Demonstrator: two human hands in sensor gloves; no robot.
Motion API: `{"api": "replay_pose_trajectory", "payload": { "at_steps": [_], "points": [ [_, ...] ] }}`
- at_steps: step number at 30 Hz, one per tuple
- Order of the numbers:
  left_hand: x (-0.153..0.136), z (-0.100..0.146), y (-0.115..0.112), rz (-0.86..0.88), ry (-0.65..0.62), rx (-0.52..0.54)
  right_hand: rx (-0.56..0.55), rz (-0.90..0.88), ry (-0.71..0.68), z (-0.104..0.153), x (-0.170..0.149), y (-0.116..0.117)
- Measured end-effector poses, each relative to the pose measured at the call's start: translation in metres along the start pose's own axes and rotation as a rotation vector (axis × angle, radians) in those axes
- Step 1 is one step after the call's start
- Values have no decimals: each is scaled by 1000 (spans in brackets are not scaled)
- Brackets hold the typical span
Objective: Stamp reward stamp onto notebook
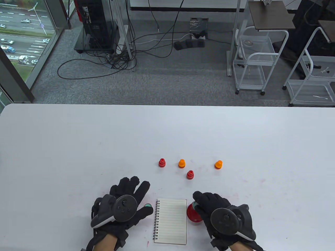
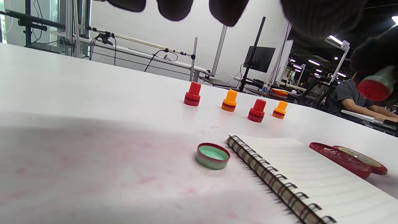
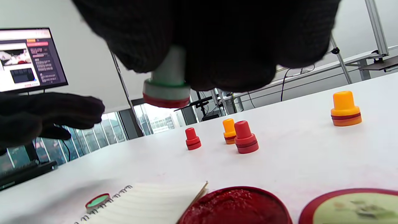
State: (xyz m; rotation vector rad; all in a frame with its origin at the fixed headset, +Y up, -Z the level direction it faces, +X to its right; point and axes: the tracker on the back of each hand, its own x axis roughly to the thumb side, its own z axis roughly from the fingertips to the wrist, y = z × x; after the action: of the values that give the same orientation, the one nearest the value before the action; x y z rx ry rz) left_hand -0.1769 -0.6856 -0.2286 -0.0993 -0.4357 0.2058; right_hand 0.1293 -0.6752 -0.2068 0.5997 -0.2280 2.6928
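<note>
A spiral notebook (image 1: 171, 221) lies open on a blank lined page between my hands; it also shows in the left wrist view (image 2: 314, 177) and the right wrist view (image 3: 149, 199). My right hand (image 1: 209, 206) grips a green-and-white stamp (image 3: 168, 84) with a red face (image 2: 373, 88), held in the air above an open red ink pad (image 1: 193, 215) (image 3: 236, 207) just right of the notebook. The stamp's green cap (image 1: 148, 205) (image 2: 213, 155) lies on the table left of the spiral. My left hand (image 1: 128, 198) hovers over the table left of the notebook, fingers spread, holding nothing.
Two red stamps (image 1: 162, 162) (image 1: 190, 174) and two orange stamps (image 1: 181, 163) (image 1: 218, 164) stand behind the notebook. The ink pad's lid (image 2: 360, 157) (image 3: 354, 208) lies beside the pad. The white table (image 1: 78, 146) shows faint red ink smears.
</note>
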Motion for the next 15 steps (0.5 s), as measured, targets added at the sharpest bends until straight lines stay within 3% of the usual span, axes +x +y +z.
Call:
{"api": "replay_pose_trajectory", "payload": {
  "at_steps": [6, 15],
  "points": [
    [-10, 1, -9, 25, 8, -54, 75, 52, 34, -15, -2, 10],
    [-15, 3, -7, 62, 18, -28, 209, 163, 21, -14, -3, 44]
  ]
}}
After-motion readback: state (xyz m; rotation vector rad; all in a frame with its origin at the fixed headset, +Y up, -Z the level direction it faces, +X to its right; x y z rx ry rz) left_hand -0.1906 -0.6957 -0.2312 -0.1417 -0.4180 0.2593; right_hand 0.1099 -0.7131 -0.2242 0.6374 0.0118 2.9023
